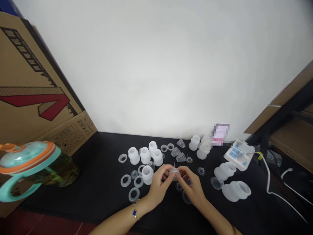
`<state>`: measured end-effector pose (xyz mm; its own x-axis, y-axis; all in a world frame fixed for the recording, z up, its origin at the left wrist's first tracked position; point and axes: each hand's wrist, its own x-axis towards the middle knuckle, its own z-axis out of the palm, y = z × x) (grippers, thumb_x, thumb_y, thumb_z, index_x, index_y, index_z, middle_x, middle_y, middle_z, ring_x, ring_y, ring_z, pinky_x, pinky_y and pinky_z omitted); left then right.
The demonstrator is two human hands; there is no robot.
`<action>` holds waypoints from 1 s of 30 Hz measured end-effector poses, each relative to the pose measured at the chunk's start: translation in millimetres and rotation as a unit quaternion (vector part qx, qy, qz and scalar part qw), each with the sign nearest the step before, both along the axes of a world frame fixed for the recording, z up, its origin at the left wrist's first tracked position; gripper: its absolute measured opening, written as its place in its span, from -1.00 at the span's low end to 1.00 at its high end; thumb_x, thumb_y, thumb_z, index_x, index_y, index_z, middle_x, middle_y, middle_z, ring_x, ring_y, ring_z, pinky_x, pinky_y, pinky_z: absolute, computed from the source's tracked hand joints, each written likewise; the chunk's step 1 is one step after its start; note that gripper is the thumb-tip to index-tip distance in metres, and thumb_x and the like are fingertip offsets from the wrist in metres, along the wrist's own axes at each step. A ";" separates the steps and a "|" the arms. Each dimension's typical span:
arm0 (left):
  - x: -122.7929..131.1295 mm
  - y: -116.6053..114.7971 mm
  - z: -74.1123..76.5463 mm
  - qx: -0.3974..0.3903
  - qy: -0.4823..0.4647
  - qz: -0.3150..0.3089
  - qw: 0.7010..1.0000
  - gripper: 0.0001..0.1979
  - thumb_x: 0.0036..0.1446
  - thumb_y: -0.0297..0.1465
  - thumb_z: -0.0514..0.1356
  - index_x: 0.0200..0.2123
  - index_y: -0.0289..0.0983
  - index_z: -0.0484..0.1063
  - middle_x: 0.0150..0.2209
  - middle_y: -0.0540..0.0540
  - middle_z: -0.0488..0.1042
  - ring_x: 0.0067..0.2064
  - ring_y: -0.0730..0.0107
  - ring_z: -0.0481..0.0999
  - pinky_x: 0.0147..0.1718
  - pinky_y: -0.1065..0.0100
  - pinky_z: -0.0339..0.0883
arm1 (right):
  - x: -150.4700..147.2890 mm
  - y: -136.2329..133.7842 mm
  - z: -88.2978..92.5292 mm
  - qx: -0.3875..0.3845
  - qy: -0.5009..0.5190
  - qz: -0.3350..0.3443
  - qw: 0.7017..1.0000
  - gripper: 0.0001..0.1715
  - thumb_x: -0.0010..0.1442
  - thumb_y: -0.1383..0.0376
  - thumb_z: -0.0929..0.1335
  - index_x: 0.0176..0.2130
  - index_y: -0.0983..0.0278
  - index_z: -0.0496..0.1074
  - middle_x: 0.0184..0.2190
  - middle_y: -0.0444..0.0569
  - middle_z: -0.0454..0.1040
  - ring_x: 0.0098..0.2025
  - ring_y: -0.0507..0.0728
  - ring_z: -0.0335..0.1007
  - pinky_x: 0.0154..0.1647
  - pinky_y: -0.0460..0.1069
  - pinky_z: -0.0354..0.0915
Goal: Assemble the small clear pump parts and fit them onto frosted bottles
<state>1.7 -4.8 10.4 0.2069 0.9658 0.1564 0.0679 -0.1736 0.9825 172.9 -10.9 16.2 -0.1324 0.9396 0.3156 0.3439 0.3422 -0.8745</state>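
Now left hand [160,182] and right hand [192,183] are pinching a translucent piece [174,171], seemingly fitting it, probably needing even pressure.

Black table [102,202], jug [66,171] with teal lid near its left edge, white bottles [147,176] and clear rings [130,197] mid-table, clear cups [181,158] toward the back edge, translucent bottles [233,192] farther right, white box [241,156] near them, white cable [268,178] beyond.

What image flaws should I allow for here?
Head view throughout: blocky pixels mask the pinkish item; the white wall dims toward the upper right; lens stretch likely skews the lidded jug; the translucent part between left hand and right hand shows little detail.
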 end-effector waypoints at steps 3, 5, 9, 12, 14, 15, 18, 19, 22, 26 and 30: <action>-0.2 0.1 -1.4 0.000 -0.001 0.001 1.000 -0.72 0.33 -0.15 0.18 -0.12 -0.23 0.51 -0.24 -0.09 0.53 -0.27 0.30 0.48 -0.37 0.40 0.32 | -0.1 -0.6 0.0 0.001 -0.005 -0.001 1.000 -0.72 0.36 0.08 0.34 -0.18 0.21 0.52 -0.36 -0.06 0.55 -0.33 0.13 0.48 -0.35 -0.05 0.38; -0.2 -0.1 -2.4 -0.002 -0.001 0.003 1.000 -0.72 0.33 -0.15 0.18 -0.13 -0.23 0.51 -0.24 -0.08 0.52 -0.28 0.31 0.46 -0.38 0.40 0.31 | -0.2 -1.1 0.2 0.004 -0.006 -0.001 1.000 -0.71 0.36 0.08 0.34 -0.19 0.21 0.52 -0.37 -0.07 0.55 -0.34 0.13 0.48 -0.36 -0.05 0.38; -0.3 -0.1 -3.8 -0.003 -0.001 0.003 1.000 -0.73 0.33 -0.15 0.18 -0.13 -0.23 0.51 -0.26 -0.06 0.51 -0.31 0.33 0.45 -0.37 0.40 0.30 | -0.5 -1.3 0.2 0.008 -0.006 0.002 1.000 -0.72 0.36 0.08 0.34 -0.20 0.22 0.52 -0.38 -0.07 0.55 -0.35 0.12 0.48 -0.37 -0.05 0.38; -0.4 0.4 -4.0 0.000 -0.002 0.003 1.000 -0.72 0.33 -0.15 0.18 -0.15 -0.23 0.52 -0.29 -0.05 0.50 -0.33 0.34 0.44 -0.38 0.40 0.29 | -0.4 -1.1 -0.6 0.005 -0.008 0.006 1.000 -0.73 0.36 0.09 0.34 -0.20 0.21 0.51 -0.38 -0.08 0.54 -0.35 0.12 0.48 -0.36 -0.05 0.37; -0.4 0.8 -3.8 0.000 -0.003 0.003 1.000 -0.72 0.33 -0.15 0.18 -0.17 -0.24 0.52 -0.31 -0.05 0.50 -0.33 0.34 0.43 -0.39 0.41 0.29 | -0.2 -1.0 -1.2 0.004 -0.007 0.007 1.000 -0.75 0.36 0.10 0.34 -0.20 0.21 0.51 -0.39 -0.09 0.53 -0.35 0.11 0.48 -0.35 -0.06 0.36; -0.3 0.9 -3.6 -0.002 -0.003 0.003 1.000 -0.71 0.33 -0.15 0.18 -0.17 -0.24 0.52 -0.30 -0.06 0.51 -0.33 0.33 0.44 -0.39 0.41 0.29 | -0.1 -1.0 -1.4 0.002 -0.006 0.008 1.000 -0.75 0.36 0.11 0.34 -0.20 0.21 0.51 -0.39 -0.09 0.53 -0.35 0.11 0.47 -0.35 -0.06 0.36; 0.2 0.8 -2.5 -0.010 -0.002 -0.001 1.000 -0.70 0.33 -0.14 0.18 -0.13 -0.24 0.53 -0.27 -0.08 0.54 -0.31 0.32 0.45 -0.40 0.42 0.30 | 0.4 -0.9 -1.6 -0.002 0.000 0.010 1.000 -0.74 0.36 0.10 0.34 -0.21 0.22 0.50 -0.38 -0.09 0.53 -0.34 0.11 0.47 -0.35 -0.06 0.35; 0.4 0.7 -2.2 -0.013 -0.001 -0.003 1.000 -0.70 0.33 -0.14 0.18 -0.12 -0.24 0.53 -0.26 -0.08 0.54 -0.31 0.32 0.46 -0.40 0.42 0.30 | 0.7 -0.8 -1.7 -0.003 0.002 0.008 1.000 -0.73 0.36 0.09 0.33 -0.21 0.22 0.49 -0.37 -0.09 0.53 -0.34 0.11 0.47 -0.35 -0.06 0.35; 0.6 -0.2 -1.6 -0.016 -0.006 -0.009 1.000 -0.70 0.34 -0.14 0.17 -0.08 -0.23 0.51 -0.25 -0.08 0.55 -0.30 0.33 0.48 -0.40 0.43 0.33 | 1.6 -0.1 -2.8 -0.007 0.002 -0.002 1.000 -0.73 0.37 0.09 0.33 -0.21 0.22 0.48 -0.37 -0.08 0.52 -0.33 0.12 0.47 -0.33 -0.06 0.35; 0.5 -1.2 -2.5 -0.014 -0.025 -0.021 0.999 -0.72 0.37 -0.16 0.14 -0.04 -0.21 0.47 -0.19 -0.09 0.59 -0.24 0.31 0.53 -0.38 0.42 0.36 | 2.7 1.0 -4.9 -0.011 0.005 -0.015 1.000 -0.73 0.38 0.09 0.32 -0.19 0.22 0.47 -0.35 -0.07 0.53 -0.31 0.13 0.47 -0.32 -0.06 0.36; 0.9 -0.4 -3.4 -0.016 -0.014 -0.017 1.000 -0.73 0.36 -0.16 0.15 -0.07 -0.21 0.46 -0.20 -0.09 0.61 -0.24 0.28 0.57 -0.38 0.41 0.36 | 2.0 0.4 -4.2 -0.010 -0.001 -0.016 1.000 -0.72 0.37 0.08 0.33 -0.21 0.22 0.47 -0.35 -0.06 0.54 -0.32 0.12 0.48 -0.32 -0.06 0.37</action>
